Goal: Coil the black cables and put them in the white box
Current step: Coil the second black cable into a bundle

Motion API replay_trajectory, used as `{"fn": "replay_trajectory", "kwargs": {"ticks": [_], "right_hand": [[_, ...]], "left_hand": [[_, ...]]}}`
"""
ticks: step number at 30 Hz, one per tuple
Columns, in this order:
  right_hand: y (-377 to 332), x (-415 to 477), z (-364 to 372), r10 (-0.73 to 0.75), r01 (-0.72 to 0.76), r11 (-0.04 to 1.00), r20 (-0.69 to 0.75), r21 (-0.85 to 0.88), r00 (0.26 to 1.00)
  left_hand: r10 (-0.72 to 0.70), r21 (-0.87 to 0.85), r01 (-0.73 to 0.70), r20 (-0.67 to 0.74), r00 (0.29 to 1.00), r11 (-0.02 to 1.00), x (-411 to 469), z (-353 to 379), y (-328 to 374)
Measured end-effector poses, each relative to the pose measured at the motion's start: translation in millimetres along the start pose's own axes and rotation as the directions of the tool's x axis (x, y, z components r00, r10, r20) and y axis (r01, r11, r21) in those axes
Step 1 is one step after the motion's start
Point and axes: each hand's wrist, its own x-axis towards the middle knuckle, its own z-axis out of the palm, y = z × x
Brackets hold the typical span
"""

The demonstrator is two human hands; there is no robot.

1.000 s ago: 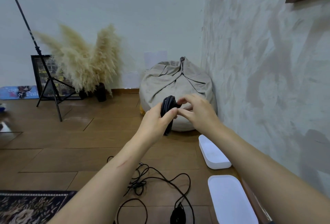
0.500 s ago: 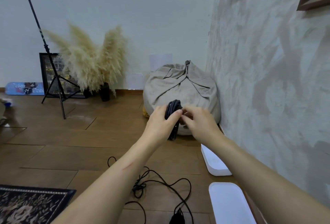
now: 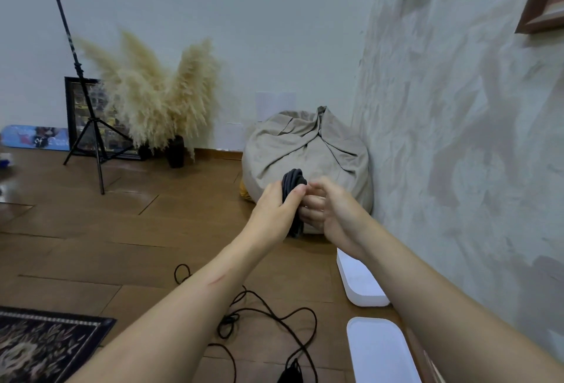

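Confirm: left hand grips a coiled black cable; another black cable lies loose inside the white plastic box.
Not inside: the head view shows that loose black cable on the brown wooden floor, left of the white plastic box. The rest stands.

Both bare forearms reach forward and converge at chest height, the left one showing a thin reddish scratch along its upper side. The left hand is curled round a bundle of coiled black cable, gripping it about the middle with the thumb laid across the near side and pointing right. The right hand sits just beside it, touching, its knuckles up and its fingers bent in toward the bundle's right side. Blur hides whether they pinch a strand.
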Motion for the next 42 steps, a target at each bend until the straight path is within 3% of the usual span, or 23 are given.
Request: {"fn": "replay_trajectory", "kwargs": {"ticks": [6, 11, 13, 20, 24, 34, 42], "right_hand": [[17.2, 11.0, 0.0, -0.04, -0.003, 0.975, -0.184, -0.224, 0.982], [13.9, 9.7, -12.8, -0.084, 0.036, 0.971, -0.194, -0.237, 0.977], [10.6, 7.7, -14.2, -0.083, 0.05, 0.979, -0.161, -0.199, 0.984], [4.9, 3.1, -11.7, -0.078, 0.065, 0.985, -0.075, -0.161, 0.994], [7.9, 5.2, -15.4, -0.139, 0.101, 0.945, -0.102, -0.312, 0.985], [9.2, 8.4, -17.1, -0.11, 0.075, 0.908, -0.063, -0.411, 0.992], [6.4, 5.9, -21.0, -0.188, 0.16, 0.932, -0.058, -0.325, 0.98]], "left_hand": [[-0.008, 0.224, -0.02, 0.125, 0.992, 0.974, -7.6, 15.1, -4.2], [0.017, 0.083, -0.044, 0.301, 0.954, 0.996, -2.2, -4.7, -3.4], [-0.001, -0.009, 0.004, 0.267, 0.964, 1.0, 0.5, -14.0, -6.4], [0.036, 0.12, -0.028, -0.063, 0.997, 0.992, 2.1, -8.9, -9.6], [0.077, 0.146, -0.064, -0.088, 0.993, 0.987, 1.5, -5.6, -10.0], [0.132, 0.342, -0.102, -0.067, 0.989, 0.934, 2.2, 0.1, -9.0], [0.108, 0.157, -0.078, -0.195, 0.975, 0.984, 4.2, -4.1, -12.1]]}}
